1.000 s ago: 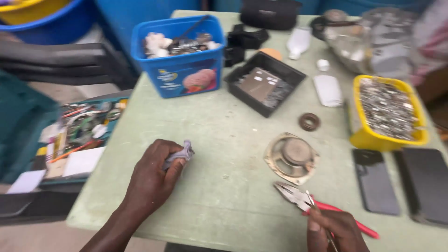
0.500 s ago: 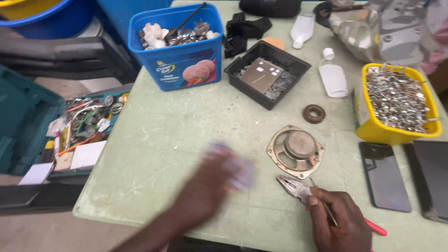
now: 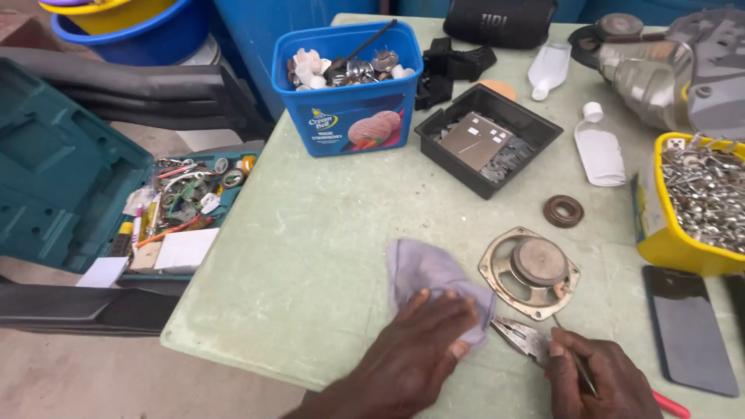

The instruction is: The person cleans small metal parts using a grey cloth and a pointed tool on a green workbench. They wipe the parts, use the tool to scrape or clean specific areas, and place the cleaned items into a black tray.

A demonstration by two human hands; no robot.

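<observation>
The left hand (image 3: 415, 353) lay flat, fingers spread, on a grey cloth (image 3: 431, 275). The right hand (image 3: 597, 376) gripped red-handled pliers (image 3: 528, 339), apparently touching the speaker frame (image 3: 530, 271).

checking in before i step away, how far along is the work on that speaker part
Done: the speaker frame lies bare on the green table, a brown ring loose beside it. In hand: the left hand presses a grey cloth flat next to the frame, and the right hand holds red-handled pliers, jaws pointing at it. Left: the frame is not yet gripped.
</observation>
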